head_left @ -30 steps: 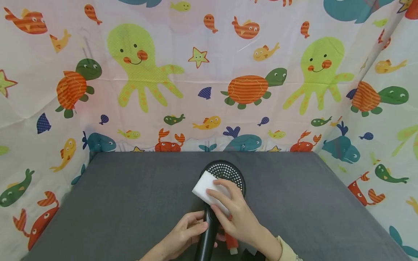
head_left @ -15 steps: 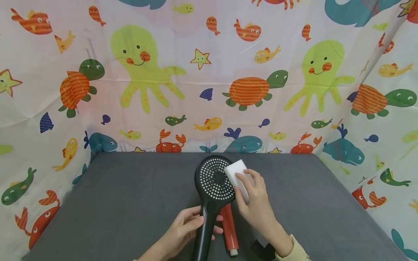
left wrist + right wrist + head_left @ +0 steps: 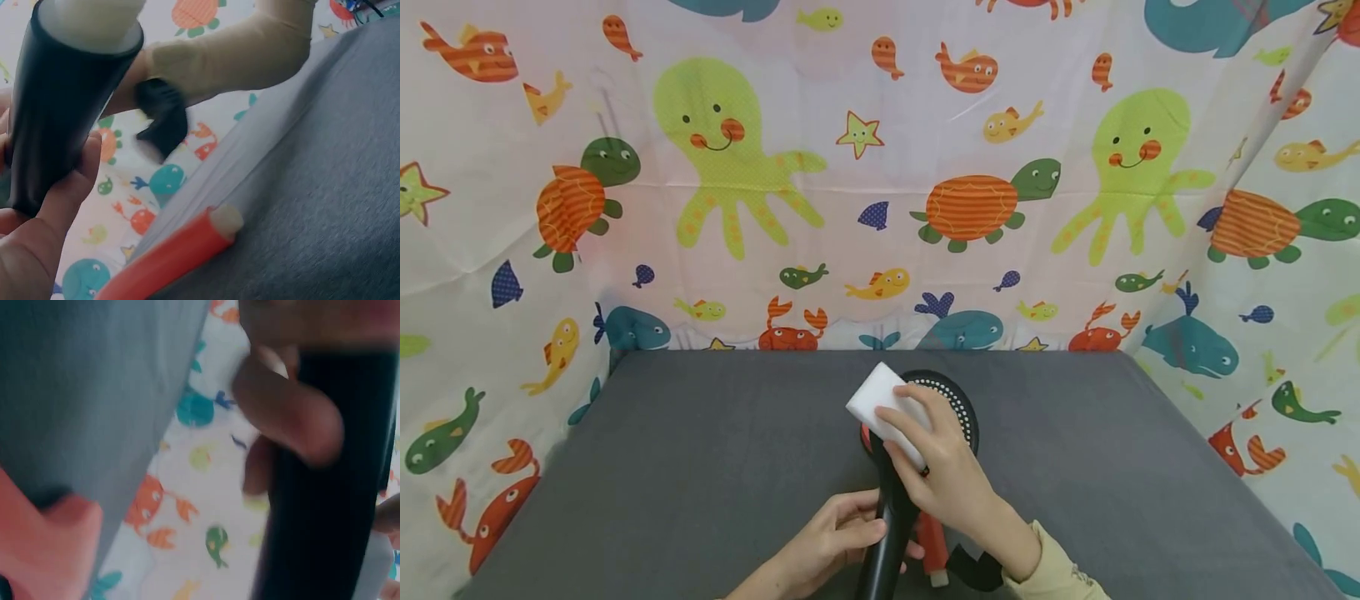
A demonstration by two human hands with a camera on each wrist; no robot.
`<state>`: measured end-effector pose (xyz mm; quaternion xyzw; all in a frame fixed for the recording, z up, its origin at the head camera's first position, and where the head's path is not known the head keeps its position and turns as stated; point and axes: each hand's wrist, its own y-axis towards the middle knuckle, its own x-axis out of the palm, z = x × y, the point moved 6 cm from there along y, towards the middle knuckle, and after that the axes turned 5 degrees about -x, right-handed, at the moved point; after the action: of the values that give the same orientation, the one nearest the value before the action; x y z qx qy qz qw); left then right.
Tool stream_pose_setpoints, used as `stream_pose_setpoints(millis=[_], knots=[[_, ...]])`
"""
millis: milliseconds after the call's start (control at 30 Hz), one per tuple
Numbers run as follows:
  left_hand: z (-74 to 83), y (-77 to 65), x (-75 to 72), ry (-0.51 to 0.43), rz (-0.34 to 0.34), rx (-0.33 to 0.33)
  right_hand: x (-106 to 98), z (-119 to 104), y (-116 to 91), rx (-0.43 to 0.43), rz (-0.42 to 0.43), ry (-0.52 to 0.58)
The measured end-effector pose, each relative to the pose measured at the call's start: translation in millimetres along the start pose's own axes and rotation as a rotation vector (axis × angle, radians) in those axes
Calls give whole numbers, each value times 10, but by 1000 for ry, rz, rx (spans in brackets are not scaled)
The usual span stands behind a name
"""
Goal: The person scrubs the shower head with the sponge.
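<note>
My left hand (image 3: 838,542) grips the handle of a black shower head (image 3: 887,546), holding it slanted upward. Pale nozzles dot its round face. A white sponge block (image 3: 887,408) is pinched in the fingers of my right hand (image 3: 943,458), overlapping the left part of that face and hiding much of it. Under the held shower head, an orange-red handle (image 3: 934,550) with a pale end lies on the grey cloth. The left wrist view shows the black handle (image 3: 62,106) close up, its end whitish. In the right wrist view, fingers (image 3: 287,419) curl around the black handle (image 3: 325,506).
Grey cloth (image 3: 715,467) covers the table. A white curtain (image 3: 865,83) printed with sea animals hangs behind it and along both sides. A black strap (image 3: 973,571) hangs near the right wrist, beside a pale yellow sleeve (image 3: 1052,567).
The sponge has gone from the left side of the shower head's face to its right edge and back left. The shower head swung left, then right again, in my left hand.
</note>
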<state>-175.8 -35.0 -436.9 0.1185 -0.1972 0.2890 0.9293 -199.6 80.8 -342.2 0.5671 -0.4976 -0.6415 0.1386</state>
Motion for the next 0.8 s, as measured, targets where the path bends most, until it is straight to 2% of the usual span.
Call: stream_pose_setpoints(millis=[167,267,367,600,800], knots=[[1,0,-3,-6,28,11,-148,281,40,92,89,-89],[41,-12,-22,-3,61,42,-219,431,-54,149,141,-145],[91,-26,-46,-2,81,83,-251,490,-174,172,160,-174],[132,-28,-119,-31,157,58,-193,363,-330,184,78,-107],[139,-24,-110,-22,123,114,-69,86,-354,69,74,-18]])
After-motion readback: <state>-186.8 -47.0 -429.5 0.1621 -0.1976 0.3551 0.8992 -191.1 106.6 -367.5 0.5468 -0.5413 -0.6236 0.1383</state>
